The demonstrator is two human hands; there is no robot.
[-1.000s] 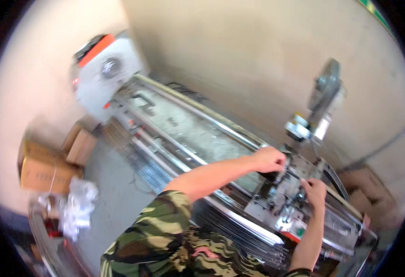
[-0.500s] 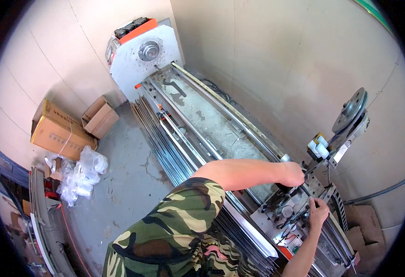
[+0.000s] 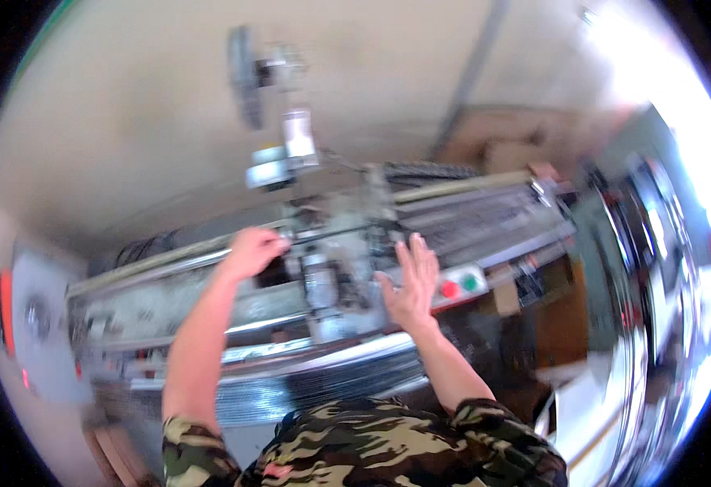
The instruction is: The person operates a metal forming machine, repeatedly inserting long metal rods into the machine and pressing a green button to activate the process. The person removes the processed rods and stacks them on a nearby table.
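Your left hand (image 3: 251,250) is curled into a loose fist on the upper edge of the long grey machine (image 3: 209,292), fingers wrapped round what looks like a dark thin rod (image 3: 331,235) that runs to the right toward the middle block; the picture is blurred, so you cannot be sure how firmly it grips. Your right hand (image 3: 410,280) is spread open, fingers straight and pointing up, palm laid flat against the front of the metal carriage block (image 3: 335,284) at the centre of the machine, holding nothing. The two hands sit on either side of that block, the left a little higher and further back than the right.

Just right of your right hand a pale panel carries a red button (image 3: 450,289) and a green button (image 3: 470,282) side by side, the red one nearer your fingers. Above the block a slim upright bracket (image 3: 290,142) rises against the beige wall, with a dark round wheel (image 3: 244,77) at its top left. Bright metal rails (image 3: 323,357) run along the front of the machine below your forearms. At the far left end sits a white housing with an orange strip (image 3: 5,300). Your camouflage sleeves (image 3: 371,442) fill the lower edge of the view
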